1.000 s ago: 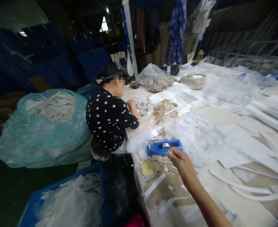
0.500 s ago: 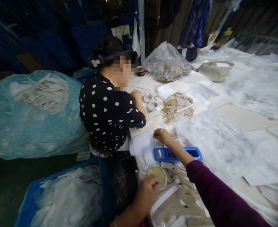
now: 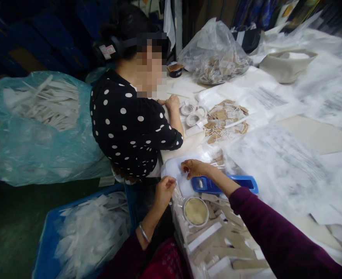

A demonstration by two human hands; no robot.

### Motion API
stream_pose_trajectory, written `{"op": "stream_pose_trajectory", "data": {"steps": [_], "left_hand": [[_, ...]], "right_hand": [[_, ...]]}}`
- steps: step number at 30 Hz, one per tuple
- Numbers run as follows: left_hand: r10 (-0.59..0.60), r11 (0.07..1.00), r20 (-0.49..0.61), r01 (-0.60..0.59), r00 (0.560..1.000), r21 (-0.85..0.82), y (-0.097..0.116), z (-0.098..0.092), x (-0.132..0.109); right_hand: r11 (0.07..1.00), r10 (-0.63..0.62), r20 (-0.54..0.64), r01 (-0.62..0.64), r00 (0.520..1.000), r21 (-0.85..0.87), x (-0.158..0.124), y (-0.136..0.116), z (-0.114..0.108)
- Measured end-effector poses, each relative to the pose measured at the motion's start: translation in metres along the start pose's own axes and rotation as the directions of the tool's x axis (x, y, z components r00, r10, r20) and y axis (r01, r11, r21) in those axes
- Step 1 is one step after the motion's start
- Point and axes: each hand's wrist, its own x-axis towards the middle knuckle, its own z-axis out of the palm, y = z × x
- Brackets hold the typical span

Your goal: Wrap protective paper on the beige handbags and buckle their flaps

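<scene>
Both hands have shifted since the earlier frame: the left hand (image 3: 165,188), then low beside the round tin, is now raised to the worktop (image 3: 313,135) edge, and the right hand (image 3: 194,168) has moved slightly left of its former spot. Left hand: fingers curled, thumb and fingertips closed on the edge of a white plastic sheet (image 3: 175,172) at the worktop corner. Right hand: fingers bent and pressed together on the same sheet, just right of the left hand; whether it pinches or merely presses cannot be told. Blue tape dispenser (image 3: 240,183) lies under the right forearm, just behind the wrist. Round tin (image 3: 196,211) with pale contents sits below the right hand, near the left. White and tan strips (image 3: 214,240) are scattered below the tin. Beyond the hands, a co-worker in a black dotted top (image 3: 130,124) sits at the worktop, one hand (image 3: 172,102) by tape rolls (image 3: 192,114). Blue crate (image 3: 80,236) of white pieces stands on the floor, left of the left hand.
</scene>
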Motion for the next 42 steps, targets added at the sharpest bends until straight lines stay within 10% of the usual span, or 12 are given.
{"op": "stream_pose_trajectory", "data": {"steps": [4, 11, 15, 25, 42], "left_hand": [[0.1, 0.991, -0.023, -0.098, 0.995, 0.087, 0.006, 0.019, -0.005], [0.31, 0.918, -0.058, -0.283, 0.949, 0.278, 0.011, 0.035, -0.009], [0.454, 0.768, 0.213, -0.501, 0.865, 0.399, 0.017, 0.042, -0.008], [0.264, 0.561, 0.467, -0.528, 0.844, 0.638, 0.016, 0.049, 0.02], [0.172, 0.666, 0.497, -0.472, 0.851, 0.577, 0.019, 0.048, 0.047]], "right_hand": [[0.985, 0.165, -0.164, -0.156, 0.972, 0.066, -0.023, 0.001, -0.008], [1.0, 0.016, -0.388, -0.015, 0.921, 0.007, -0.095, -0.003, 0.011], [0.977, 0.044, -0.455, -0.134, 0.889, -0.168, -0.106, -0.012, 0.043], [0.985, 0.046, -0.558, -0.131, 0.829, -0.113, -0.106, -0.015, 0.051], [0.997, 0.055, -0.629, -0.081, 0.776, -0.013, -0.123, -0.009, 0.03]]}}
